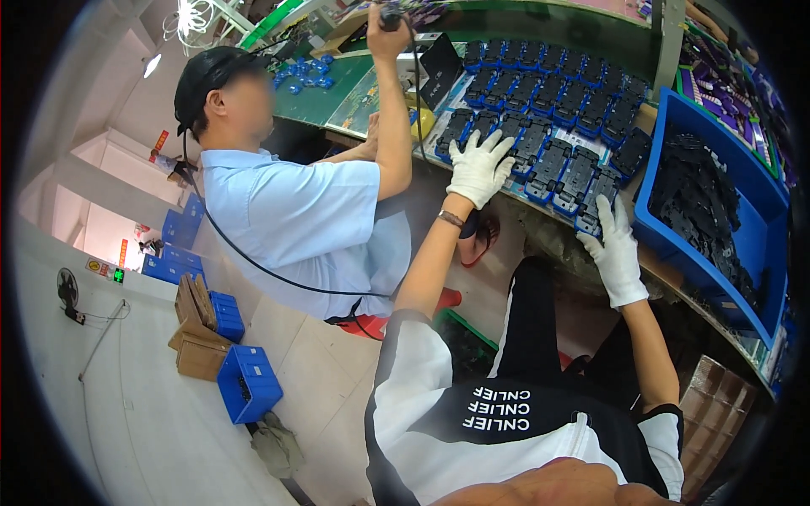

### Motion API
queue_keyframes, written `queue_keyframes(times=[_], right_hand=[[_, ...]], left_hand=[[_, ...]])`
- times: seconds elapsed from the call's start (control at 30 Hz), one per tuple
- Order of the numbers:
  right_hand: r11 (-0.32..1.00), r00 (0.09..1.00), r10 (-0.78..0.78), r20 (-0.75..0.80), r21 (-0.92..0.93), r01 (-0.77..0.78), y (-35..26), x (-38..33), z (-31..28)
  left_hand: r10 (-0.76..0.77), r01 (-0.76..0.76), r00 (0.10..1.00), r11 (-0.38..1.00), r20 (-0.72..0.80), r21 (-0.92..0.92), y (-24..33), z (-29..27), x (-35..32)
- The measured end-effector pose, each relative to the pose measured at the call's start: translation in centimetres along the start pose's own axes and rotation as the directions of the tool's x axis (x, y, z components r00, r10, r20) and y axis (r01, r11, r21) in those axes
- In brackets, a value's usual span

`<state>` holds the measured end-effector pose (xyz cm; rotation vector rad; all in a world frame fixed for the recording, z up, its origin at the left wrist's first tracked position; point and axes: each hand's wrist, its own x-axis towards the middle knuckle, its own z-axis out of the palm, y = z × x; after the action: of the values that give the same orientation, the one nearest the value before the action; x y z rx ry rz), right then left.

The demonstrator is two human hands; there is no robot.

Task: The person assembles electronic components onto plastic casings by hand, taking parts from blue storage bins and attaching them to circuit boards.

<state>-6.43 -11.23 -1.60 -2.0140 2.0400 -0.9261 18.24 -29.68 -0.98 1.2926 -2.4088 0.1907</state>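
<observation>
Several toy car undersides point(577, 179), black with blue edges, lie in tight rows on the workbench. My left hand point(481, 171), in a white glove, rests on the front row near its left end with the fingers spread. Beneath the fingertips, a black-and-blue car underside point(456, 132) is partly covered. At the row's right end my right hand point(616, 257), also gloved in white, reaches its outstretched fingers to the car underside point(596, 196) nearest the bench edge. The thumb stands apart from the fingers, and no grip on the car shows.
A blue bin point(717, 291) with thin black parts point(693, 198) stands on the bench to my right. Close by on the left sits a co-worker in a light blue shirt point(287, 211), holding up a corded dark tool point(391, 17). Purple parts point(717, 101) lie beyond the bin.
</observation>
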Motion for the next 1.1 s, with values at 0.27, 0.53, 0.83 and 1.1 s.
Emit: queue_keyframes(times=[0.27, 0.53, 0.83, 1.1], right_hand=[[0.993, 0.995, -0.085, -0.046, 0.084, 0.088, -1.7, 1.7, 2.7], [0.997, 0.995, -0.064, -0.079, 0.026, 0.066, -2.2, 3.4, 1.9], [0.881, 0.870, -0.385, -0.309, 0.156, 0.446, -0.9, -7.0, -10.4], [0.649, 0.352, 0.214, -0.911, -0.137, -0.749, 24.4, -22.9, -28.2]], left_hand=[[-0.041, 0.042, 0.998, 0.999, -0.038, 0.016, -3.7, -0.3, -1.1], [-0.032, 0.033, 0.993, 0.999, -0.112, 0.006, -3.4, 0.8, 1.4], [-0.073, 0.097, 0.990, 0.972, -0.117, 0.216, -3.8, 0.5, -2.4], [-0.154, 0.047, 0.923, 0.955, -0.353, -0.293, 5.3, -1.4, -5.9]])
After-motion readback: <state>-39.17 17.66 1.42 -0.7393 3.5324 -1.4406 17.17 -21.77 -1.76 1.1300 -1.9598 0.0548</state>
